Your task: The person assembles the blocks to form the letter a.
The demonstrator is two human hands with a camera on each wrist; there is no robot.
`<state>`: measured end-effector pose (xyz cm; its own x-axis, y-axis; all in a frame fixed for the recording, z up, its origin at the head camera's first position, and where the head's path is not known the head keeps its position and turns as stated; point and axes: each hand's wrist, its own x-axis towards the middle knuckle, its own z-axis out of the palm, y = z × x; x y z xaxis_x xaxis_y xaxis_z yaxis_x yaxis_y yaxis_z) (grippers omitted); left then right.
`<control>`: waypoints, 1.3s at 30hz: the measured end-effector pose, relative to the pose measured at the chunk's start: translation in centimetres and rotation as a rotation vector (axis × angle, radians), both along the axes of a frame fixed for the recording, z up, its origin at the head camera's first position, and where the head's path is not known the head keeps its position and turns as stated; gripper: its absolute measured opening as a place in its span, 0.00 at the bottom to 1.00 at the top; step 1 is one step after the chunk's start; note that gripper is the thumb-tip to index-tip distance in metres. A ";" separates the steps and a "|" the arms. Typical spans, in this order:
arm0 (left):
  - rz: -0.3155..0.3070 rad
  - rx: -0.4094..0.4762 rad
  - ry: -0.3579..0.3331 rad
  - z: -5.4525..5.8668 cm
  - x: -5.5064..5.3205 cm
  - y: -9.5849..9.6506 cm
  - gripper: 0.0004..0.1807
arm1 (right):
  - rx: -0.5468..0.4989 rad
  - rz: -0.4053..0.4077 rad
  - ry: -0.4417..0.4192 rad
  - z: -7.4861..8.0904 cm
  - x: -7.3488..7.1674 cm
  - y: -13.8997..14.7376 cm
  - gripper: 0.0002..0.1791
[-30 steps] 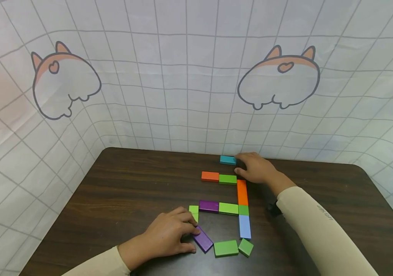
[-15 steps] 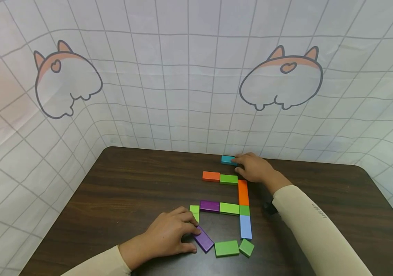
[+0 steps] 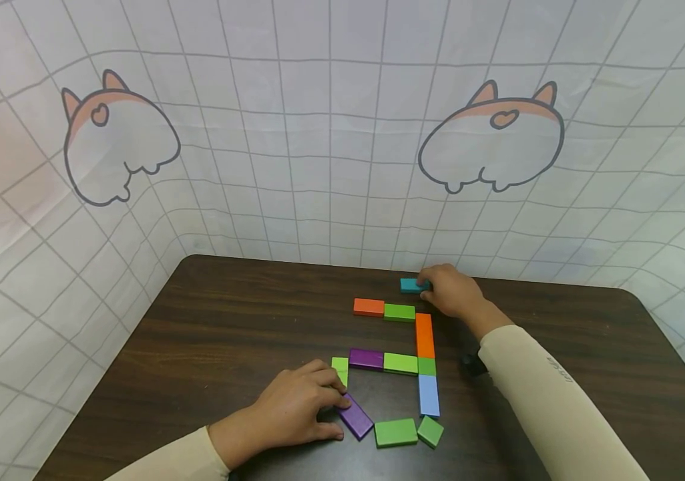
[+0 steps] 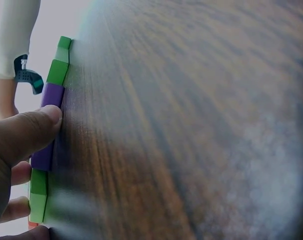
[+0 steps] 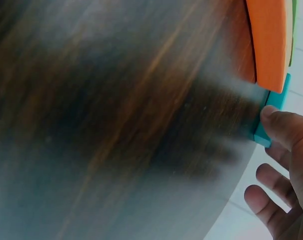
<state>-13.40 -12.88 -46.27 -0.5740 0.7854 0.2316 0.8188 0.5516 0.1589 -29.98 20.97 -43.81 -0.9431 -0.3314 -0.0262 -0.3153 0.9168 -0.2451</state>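
My right hand (image 3: 452, 292) pinches one end of a teal block (image 3: 410, 285) near the table's far edge. In the right wrist view the thumb (image 5: 279, 120) lies on the teal block (image 5: 277, 100), close to the end of the orange block (image 5: 270, 45). My left hand (image 3: 294, 407) rests at the near left with relaxed fingers. Its fingertips touch a slanted purple block (image 3: 357, 419) and the light green block (image 3: 340, 369) above it, partly hidden by the fingers. In the left wrist view the left thumb (image 4: 39, 122) overlaps the purple block (image 4: 50, 95).
Flat blocks form an outline on the dark wooden table (image 3: 228, 321): red-orange (image 3: 368, 306), green (image 3: 399, 312), orange (image 3: 424, 336), dark purple (image 3: 366, 359), light blue (image 3: 429, 395) and several greens. A white gridded curtain (image 3: 294, 167) hangs behind the table.
My right hand has taken hold of the teal block's end and drawn the block to the right and slightly nearer. The left hand has stayed in place.
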 end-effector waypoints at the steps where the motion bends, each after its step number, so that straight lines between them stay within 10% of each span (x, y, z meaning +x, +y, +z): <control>1: 0.000 0.000 0.000 0.0 0.0 0.0 0.20 | 0.004 0.001 0.003 0.0 0.0 0.1 0.14; 17: 0.001 0.011 0.001 -0.1 0.1 0.0 0.20 | 0.018 -0.038 0.066 0.1 1.1 2.7 0.28; 39: 0.012 -0.015 -0.009 -0.1 0.0 0.0 0.21 | -0.009 0.007 0.159 1.4 6.5 5.6 0.23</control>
